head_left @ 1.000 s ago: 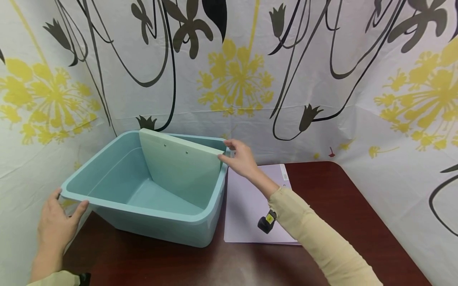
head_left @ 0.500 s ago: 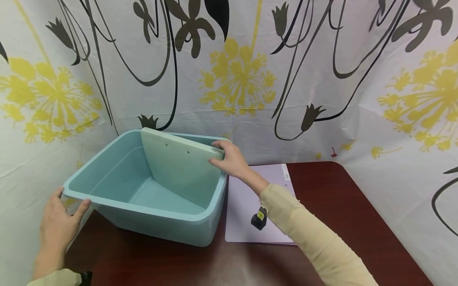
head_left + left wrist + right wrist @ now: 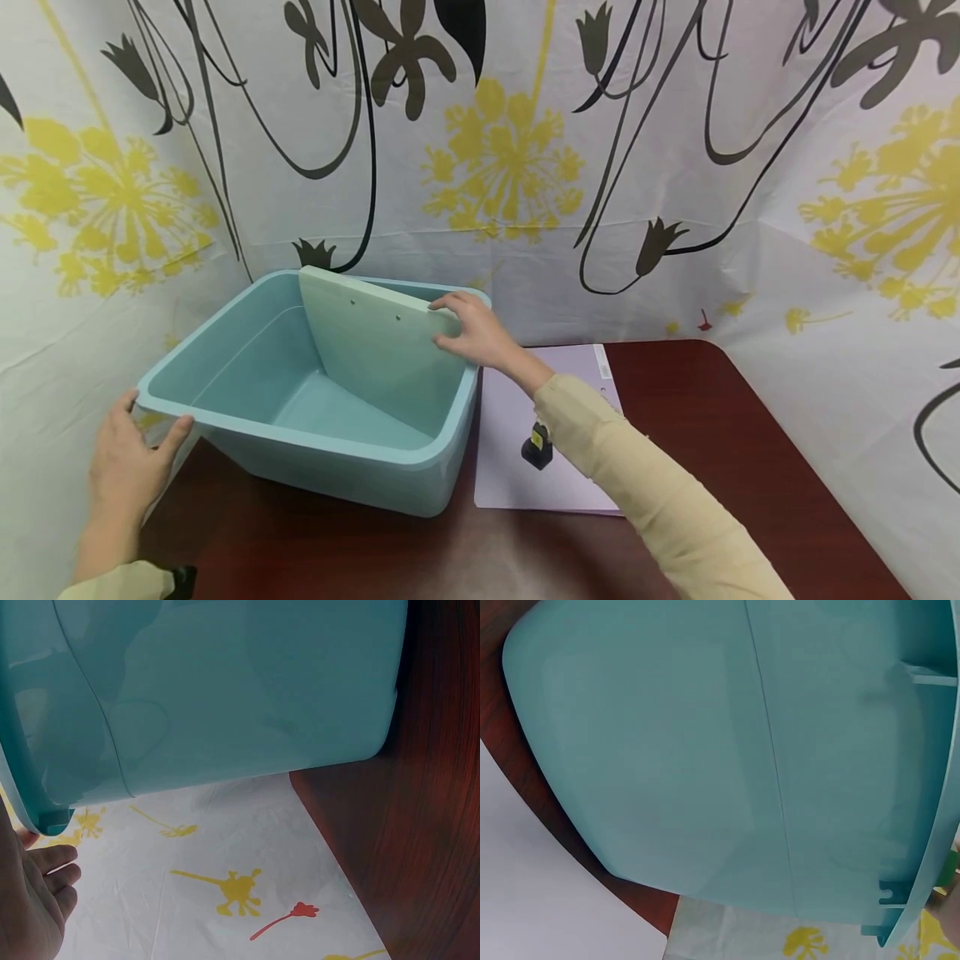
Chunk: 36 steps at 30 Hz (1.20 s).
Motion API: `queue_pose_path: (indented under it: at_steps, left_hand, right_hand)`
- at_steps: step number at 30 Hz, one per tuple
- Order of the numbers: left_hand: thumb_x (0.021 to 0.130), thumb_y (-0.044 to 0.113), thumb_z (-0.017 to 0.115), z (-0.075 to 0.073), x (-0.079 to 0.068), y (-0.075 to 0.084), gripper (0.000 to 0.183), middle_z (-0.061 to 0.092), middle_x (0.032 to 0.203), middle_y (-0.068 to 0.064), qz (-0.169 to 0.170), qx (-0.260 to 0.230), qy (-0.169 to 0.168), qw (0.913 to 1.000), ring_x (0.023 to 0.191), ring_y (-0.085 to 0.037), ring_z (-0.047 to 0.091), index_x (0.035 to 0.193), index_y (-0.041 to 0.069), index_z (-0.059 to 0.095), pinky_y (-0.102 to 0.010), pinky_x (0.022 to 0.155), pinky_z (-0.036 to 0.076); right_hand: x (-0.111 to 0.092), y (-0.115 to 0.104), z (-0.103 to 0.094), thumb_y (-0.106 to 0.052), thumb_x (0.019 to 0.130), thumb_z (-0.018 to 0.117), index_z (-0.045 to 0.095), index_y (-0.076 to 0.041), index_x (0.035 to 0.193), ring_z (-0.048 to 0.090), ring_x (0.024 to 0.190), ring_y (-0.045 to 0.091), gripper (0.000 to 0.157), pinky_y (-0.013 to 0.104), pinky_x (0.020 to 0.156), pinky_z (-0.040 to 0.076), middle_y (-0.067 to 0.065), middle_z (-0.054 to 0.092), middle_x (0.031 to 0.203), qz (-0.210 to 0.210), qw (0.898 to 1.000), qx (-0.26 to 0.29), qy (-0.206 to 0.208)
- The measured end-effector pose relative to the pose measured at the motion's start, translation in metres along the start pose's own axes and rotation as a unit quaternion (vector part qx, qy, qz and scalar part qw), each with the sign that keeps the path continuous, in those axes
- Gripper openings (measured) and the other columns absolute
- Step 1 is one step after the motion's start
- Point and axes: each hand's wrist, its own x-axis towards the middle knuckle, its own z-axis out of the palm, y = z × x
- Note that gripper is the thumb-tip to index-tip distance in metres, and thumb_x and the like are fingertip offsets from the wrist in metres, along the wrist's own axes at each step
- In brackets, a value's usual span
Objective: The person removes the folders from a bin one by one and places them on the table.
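A light blue plastic tub (image 3: 300, 433) stands on the table, its near side tilted up a little. My left hand (image 3: 127, 467) grips its rim at the front left corner, thumb in front. Inside the tub a pale green file folder (image 3: 375, 350), with two small dark rivets near its top edge, stands leaning at the back. My right hand (image 3: 476, 333) pinches its upper right part, fingers over the top edge and thumb on the front face. In the right wrist view the tub's outer wall (image 3: 667, 750) hides most of that hand.
A lavender folder (image 3: 517, 467) with a white label lies flat on the dark red wooden table (image 3: 675, 433), right of the tub. Patterned white cloth (image 3: 510, 258) hangs close behind and at both sides.
My right hand has moved left from the folder's right corner along its top edge, fingers now over it. The left hand stays on the tub's rim; the view has shifted slightly.
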Motion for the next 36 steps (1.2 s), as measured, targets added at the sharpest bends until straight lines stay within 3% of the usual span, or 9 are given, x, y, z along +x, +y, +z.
queue_pose_path:
  at_steps: [10,18,27,36]
  left_hand:
    - [0.086,0.042,0.053,0.000,-0.001,0.000,0.080,0.033,0.123,-0.037,-0.005,-0.001,0.000,1.0000,0.109,-0.052,0.033,0.140,-0.003,0.015,-0.063,0.077,0.029]
    - [0.086,0.041,0.053,0.000,-0.001,-0.001,0.079,0.033,0.123,-0.037,-0.005,-0.003,0.001,1.0000,0.109,-0.052,0.033,0.140,-0.002,0.016,-0.063,0.077,0.029]
    - [0.085,0.039,0.055,0.001,0.000,-0.001,0.078,0.034,0.123,-0.038,0.005,-0.008,0.010,0.9999,0.109,-0.053,0.034,0.139,-0.004,0.018,-0.062,0.080,0.028]
    - [0.085,0.037,0.055,0.003,0.001,-0.001,0.077,0.035,0.120,-0.037,0.008,-0.011,0.014,0.9998,0.108,-0.052,0.034,0.139,-0.003,0.018,-0.062,0.080,0.028]
  right_hand:
    - [0.011,-0.005,0.003,-0.020,0.082,0.066,0.058,-0.014,0.118,0.050,0.113,0.020,0.037,0.036,0.090,0.043,0.004,0.053,0.124,0.034,0.998,-0.047,-0.033]
    - [0.017,-0.005,0.004,-0.018,0.083,0.065,0.061,-0.013,0.115,0.056,0.106,0.018,0.033,0.033,0.087,0.045,0.003,0.060,0.117,0.018,0.998,-0.060,-0.025]
    - [0.012,0.000,0.008,-0.008,0.083,0.064,0.065,-0.008,0.109,0.057,0.106,0.019,0.026,0.032,0.088,0.044,0.006,0.064,0.111,0.012,0.999,0.021,0.041]
    - [0.006,-0.002,0.005,-0.007,0.082,0.064,0.067,-0.007,0.107,0.059,0.102,0.019,0.025,0.031,0.083,0.047,0.008,0.065,0.107,0.007,0.988,0.085,0.132]
